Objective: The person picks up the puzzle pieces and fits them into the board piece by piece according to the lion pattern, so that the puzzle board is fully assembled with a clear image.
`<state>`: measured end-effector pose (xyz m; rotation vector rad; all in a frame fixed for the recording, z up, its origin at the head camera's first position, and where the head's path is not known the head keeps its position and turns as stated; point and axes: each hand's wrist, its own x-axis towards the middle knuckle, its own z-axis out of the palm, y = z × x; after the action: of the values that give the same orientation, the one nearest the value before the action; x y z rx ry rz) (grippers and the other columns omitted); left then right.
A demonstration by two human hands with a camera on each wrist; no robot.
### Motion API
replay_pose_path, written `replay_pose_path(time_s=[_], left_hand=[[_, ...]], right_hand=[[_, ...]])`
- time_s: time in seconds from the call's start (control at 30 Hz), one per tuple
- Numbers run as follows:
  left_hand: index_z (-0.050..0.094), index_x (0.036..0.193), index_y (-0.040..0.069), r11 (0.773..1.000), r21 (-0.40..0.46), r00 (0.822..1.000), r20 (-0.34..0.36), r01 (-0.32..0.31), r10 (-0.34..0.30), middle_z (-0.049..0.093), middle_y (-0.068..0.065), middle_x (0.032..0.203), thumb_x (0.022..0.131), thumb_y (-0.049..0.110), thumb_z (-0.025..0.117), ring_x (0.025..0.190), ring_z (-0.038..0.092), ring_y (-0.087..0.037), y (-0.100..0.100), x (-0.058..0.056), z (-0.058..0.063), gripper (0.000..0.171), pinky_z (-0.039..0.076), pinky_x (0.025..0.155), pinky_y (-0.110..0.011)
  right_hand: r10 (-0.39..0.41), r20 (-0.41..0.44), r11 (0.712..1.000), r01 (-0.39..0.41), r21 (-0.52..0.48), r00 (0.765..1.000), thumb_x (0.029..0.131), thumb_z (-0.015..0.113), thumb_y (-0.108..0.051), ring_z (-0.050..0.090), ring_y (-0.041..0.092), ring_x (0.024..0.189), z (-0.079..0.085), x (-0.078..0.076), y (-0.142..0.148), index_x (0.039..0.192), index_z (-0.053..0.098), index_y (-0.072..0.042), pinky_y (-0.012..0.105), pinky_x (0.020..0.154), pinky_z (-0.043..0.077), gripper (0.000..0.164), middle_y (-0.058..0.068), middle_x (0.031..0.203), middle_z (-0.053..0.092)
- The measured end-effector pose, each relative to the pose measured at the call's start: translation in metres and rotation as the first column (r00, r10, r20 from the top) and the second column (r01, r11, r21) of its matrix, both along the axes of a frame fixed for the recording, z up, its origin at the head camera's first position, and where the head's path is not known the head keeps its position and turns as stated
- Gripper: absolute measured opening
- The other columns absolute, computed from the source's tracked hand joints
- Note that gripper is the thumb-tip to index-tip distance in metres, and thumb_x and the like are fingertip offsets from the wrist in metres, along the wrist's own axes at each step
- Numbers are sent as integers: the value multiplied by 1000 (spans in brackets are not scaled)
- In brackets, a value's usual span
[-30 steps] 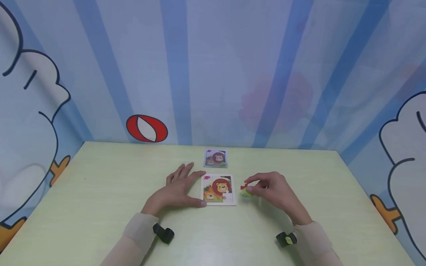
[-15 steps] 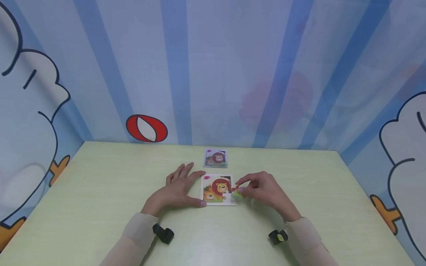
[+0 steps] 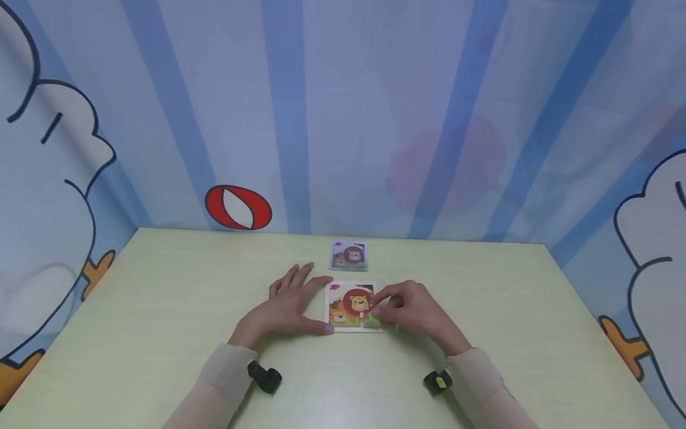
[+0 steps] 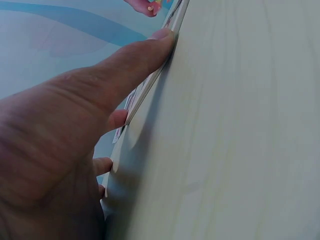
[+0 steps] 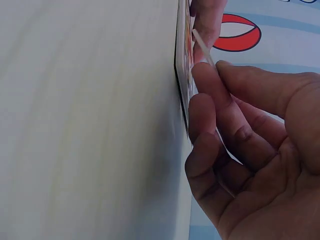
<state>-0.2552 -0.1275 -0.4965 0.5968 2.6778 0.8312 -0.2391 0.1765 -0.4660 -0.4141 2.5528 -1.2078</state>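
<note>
A lion jigsaw puzzle (image 3: 341, 302) in a white frame lies flat on the table. Spread along its left side is my left hand (image 3: 284, 307), with thumb and index fingertips at the frame's lower and upper left corners. My right hand (image 3: 411, 308) pinches a green puzzle piece (image 3: 371, 321) between thumb and finger, over the puzzle's lower right part. From the right wrist view, that puzzle piece (image 5: 203, 46) appears edge-on, tilted against the board. The thumb (image 4: 145, 50) of my left hand presses against the frame's edge in the left wrist view.
Behind the puzzle lies a small card (image 3: 348, 256) with the same lion picture. The pale table (image 3: 177, 298) ends at a blue striped backdrop (image 3: 354, 119) with cartoon figures. Each wrist wears a small black camera (image 3: 265, 378).
My right hand has moved left with the puzzle piece, from beside the frame to over the puzzle's lower right part. My left hand stays at the left edge.
</note>
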Motion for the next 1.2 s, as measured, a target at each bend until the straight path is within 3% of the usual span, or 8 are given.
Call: replay_pose_path(time_s=[0.33, 1.2], left_hand=[[39, 165, 36, 999, -35, 1000, -8, -4, 4, 7, -9, 184, 80, 63, 86, 170, -2, -44, 4, -2, -1, 101, 8, 131, -76], [40, 165, 33, 1000, 12, 1000, 1, -5, 5, 9, -13, 183, 79, 65, 87, 169, -1, -46, 1, 0, 1, 103, 4, 129, -78]], right_hand=[[7, -18, 997, -6, 71, 1000, 95, 80, -19, 51, 12, 58, -4, -7, -5, 106, 83, -14, 25, 55, 39, 13, -3, 67, 70], [-18, 1, 980, 17, 200, 1000, 92, 84, -18, 58, 13, 59, 7, -12, -25, 93, 82, -13, 27, 59, 47, 5, -1, 67, 70]])
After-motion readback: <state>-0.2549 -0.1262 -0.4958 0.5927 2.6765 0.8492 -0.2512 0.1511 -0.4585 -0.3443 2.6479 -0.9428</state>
